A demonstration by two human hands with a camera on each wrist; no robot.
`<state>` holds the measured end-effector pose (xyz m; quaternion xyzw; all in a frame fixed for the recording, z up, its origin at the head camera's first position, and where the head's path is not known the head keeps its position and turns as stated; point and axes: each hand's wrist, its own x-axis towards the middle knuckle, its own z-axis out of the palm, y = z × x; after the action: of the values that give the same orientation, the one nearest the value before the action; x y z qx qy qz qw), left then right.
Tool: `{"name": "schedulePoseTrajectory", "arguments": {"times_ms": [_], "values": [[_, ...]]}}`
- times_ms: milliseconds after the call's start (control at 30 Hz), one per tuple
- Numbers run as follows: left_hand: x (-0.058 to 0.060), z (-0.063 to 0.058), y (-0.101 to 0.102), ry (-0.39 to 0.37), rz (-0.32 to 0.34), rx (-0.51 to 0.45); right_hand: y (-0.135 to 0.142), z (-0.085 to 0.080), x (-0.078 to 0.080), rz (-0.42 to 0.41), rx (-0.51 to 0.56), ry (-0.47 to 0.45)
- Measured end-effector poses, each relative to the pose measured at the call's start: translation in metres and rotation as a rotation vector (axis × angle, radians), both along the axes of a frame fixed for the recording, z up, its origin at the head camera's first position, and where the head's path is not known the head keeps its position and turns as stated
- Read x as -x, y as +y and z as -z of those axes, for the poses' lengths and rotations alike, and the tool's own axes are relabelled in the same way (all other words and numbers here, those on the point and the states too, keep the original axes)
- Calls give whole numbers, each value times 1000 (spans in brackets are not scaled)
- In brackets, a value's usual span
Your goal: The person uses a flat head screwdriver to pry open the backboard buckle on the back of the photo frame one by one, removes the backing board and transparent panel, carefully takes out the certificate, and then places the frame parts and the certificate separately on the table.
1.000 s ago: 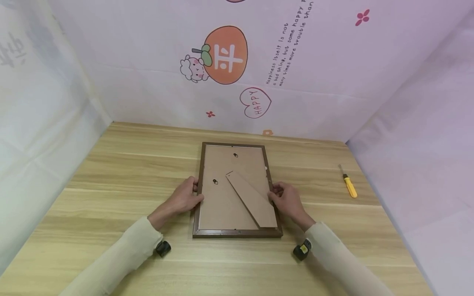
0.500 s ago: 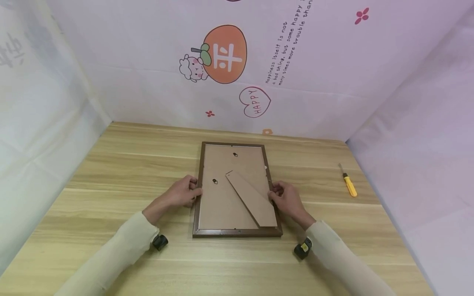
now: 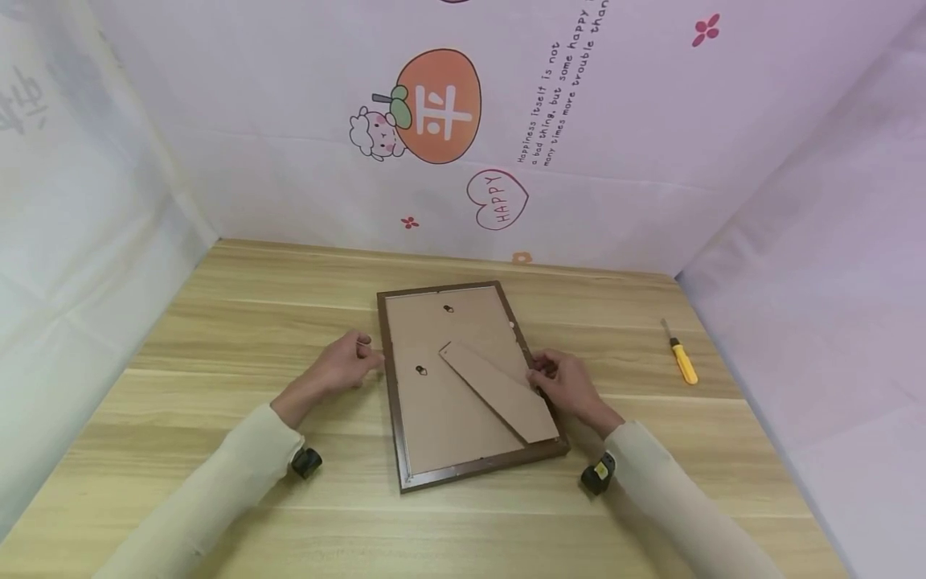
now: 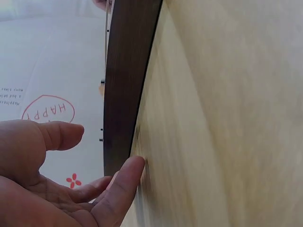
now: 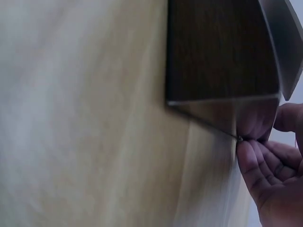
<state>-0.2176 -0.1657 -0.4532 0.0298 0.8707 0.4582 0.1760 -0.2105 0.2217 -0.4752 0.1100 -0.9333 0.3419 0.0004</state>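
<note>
A brown picture frame (image 3: 399, 426) lies back side up on the wooden table, turned slightly so its near left corner points forward. Its tan backing board (image 3: 441, 426) carries a slanted easel leg (image 3: 499, 394) and two small black hanging rings (image 3: 421, 371). My right hand (image 3: 567, 386) pinches the frame's right side, thumb on top and fingers against the outer edge. Just off the left side is my left hand (image 3: 343, 362); in the left wrist view its thumb and fingers are spread apart, fingertips close to the dark frame edge (image 4: 130, 71).
A screwdriver (image 3: 683, 363) with a yellow handle lies on the table (image 3: 289, 531) at the right. White printed sheeting (image 3: 304, 193) stands behind the table and on both sides. Each wrist wears a small black camera (image 3: 307, 462).
The frame has rotated counterclockwise, its near end swinging right and toward me. My left hand has let go of the left side and moved slightly away; my right hand keeps its grip.
</note>
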Motion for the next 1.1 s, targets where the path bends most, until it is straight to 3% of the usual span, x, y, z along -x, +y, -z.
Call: {"name": "schedulePoseTrajectory", "arguments": {"times_ms": [167, 400, 733, 933, 1100], "values": [[8, -5, -6, 50, -20, 95, 3, -1, 4, -10, 3, -18], [16, -12, -12, 57, -67, 111, 4, -4, 10, -40, -2, -21], [23, -11, -10, 140, -82, 178, 3, -5, 23, -99, -47, -27], [25, -11, -9, 143, -105, 220, 3, -8, 25, -114, -41, -39], [27, -8, -8, 159, -85, 215, 2, -9, 29, -144, -33, -26]]}}
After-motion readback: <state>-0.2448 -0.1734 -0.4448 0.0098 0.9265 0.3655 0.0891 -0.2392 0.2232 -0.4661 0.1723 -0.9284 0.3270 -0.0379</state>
